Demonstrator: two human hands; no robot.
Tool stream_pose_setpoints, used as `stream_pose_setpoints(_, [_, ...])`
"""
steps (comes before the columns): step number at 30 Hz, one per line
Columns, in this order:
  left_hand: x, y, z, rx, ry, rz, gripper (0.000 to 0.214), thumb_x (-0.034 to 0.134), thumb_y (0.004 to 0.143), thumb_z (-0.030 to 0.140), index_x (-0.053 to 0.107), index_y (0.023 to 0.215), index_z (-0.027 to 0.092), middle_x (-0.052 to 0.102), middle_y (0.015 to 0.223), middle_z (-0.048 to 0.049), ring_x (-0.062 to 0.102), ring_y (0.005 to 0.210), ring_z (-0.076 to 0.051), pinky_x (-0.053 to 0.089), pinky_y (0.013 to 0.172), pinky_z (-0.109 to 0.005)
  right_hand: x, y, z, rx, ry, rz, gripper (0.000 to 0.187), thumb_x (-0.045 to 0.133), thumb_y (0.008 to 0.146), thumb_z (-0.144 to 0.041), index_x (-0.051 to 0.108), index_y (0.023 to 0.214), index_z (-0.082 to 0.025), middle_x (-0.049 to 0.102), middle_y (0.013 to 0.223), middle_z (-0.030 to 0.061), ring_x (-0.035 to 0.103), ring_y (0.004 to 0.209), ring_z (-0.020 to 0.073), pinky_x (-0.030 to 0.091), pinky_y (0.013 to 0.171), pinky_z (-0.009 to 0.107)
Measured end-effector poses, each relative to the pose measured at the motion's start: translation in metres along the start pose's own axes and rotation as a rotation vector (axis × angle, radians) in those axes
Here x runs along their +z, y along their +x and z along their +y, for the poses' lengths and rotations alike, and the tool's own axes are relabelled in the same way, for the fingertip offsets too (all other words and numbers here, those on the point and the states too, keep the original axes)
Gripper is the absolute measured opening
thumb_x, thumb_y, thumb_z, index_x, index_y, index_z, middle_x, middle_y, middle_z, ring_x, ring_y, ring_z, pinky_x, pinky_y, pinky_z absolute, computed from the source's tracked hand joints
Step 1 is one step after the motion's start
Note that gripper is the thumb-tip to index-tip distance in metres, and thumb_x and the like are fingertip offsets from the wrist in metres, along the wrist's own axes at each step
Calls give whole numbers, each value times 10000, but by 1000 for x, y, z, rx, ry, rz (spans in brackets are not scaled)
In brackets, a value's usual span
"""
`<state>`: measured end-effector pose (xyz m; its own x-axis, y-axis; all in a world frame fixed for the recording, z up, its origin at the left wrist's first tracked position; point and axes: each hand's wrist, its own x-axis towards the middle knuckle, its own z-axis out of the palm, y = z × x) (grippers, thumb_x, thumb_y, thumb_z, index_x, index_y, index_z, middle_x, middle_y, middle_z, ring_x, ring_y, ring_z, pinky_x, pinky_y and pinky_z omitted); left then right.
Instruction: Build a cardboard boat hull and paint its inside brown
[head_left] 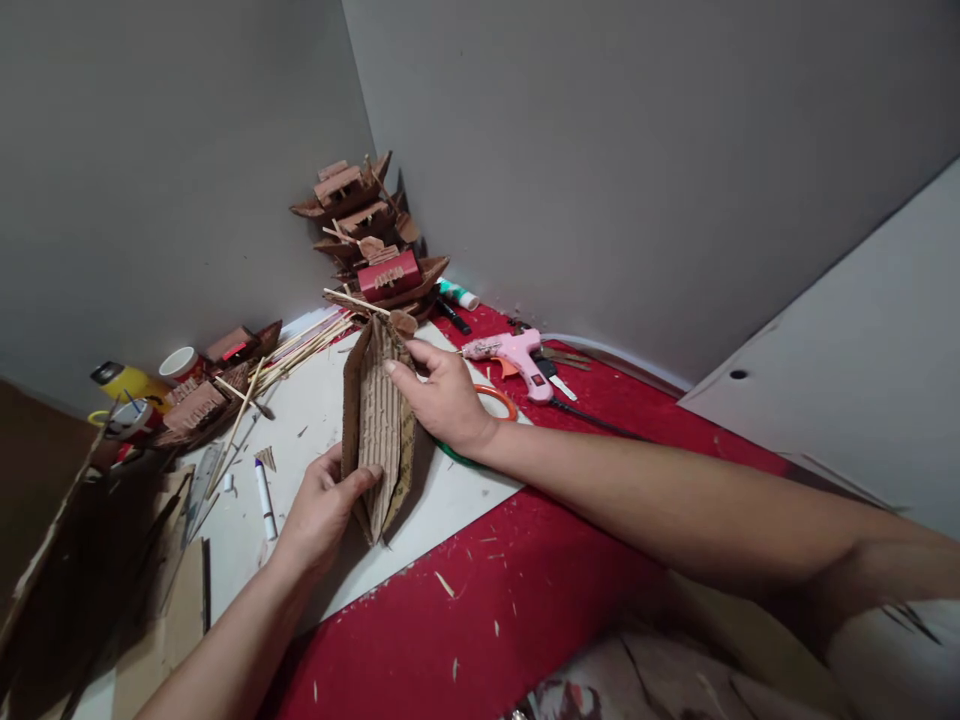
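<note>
A cardboard boat hull [381, 430] with a ridged inside is held up over the white board, its pointed ends toward and away from me. My left hand [322, 505] grips its near left side, thumb pressed on the inner face. My right hand [450, 395] is closed on the far right side, with the thumb over the rim; its other fingers are partly hidden behind the hull. A pink glue gun [517, 362] lies just beyond my right hand. An orange tape ring [495, 402] is beside the right wrist.
Several finished model boats [390, 280] stand stacked in the corner. Thin sticks [307, 345], a marker [265, 500], a yellow bottle [127, 382] and cups [180, 363] are to the left. Cardboard sheets [161, 610] lie at lower left. Scraps dot the red table [450, 640].
</note>
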<state>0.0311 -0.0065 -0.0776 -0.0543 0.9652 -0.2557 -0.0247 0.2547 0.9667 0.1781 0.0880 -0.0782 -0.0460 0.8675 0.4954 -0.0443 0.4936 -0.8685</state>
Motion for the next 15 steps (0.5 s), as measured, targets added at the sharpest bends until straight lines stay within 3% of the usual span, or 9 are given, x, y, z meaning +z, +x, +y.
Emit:
stream_pose_setpoints(7, [-2, 2, -5, 92, 32, 42, 198, 716, 715, 223, 661, 895, 161, 714, 844, -35, 633, 767, -167, 479, 717, -275, 0, 0, -2, -58, 86, 9, 121, 521, 844, -250, 608, 865, -168, 603, 820, 10, 541, 776, 146, 455, 733, 275])
stream_pose_setpoints(15, [-2, 1, -1, 142, 56, 82, 220, 718, 699, 224, 679, 900, 145, 718, 827, -43, 624, 750, -172, 472, 699, -270, 2, 6, -4, 145, 267, -92, 159, 578, 767, -231, 587, 916, -177, 631, 847, 5, 592, 775, 149, 490, 740, 289])
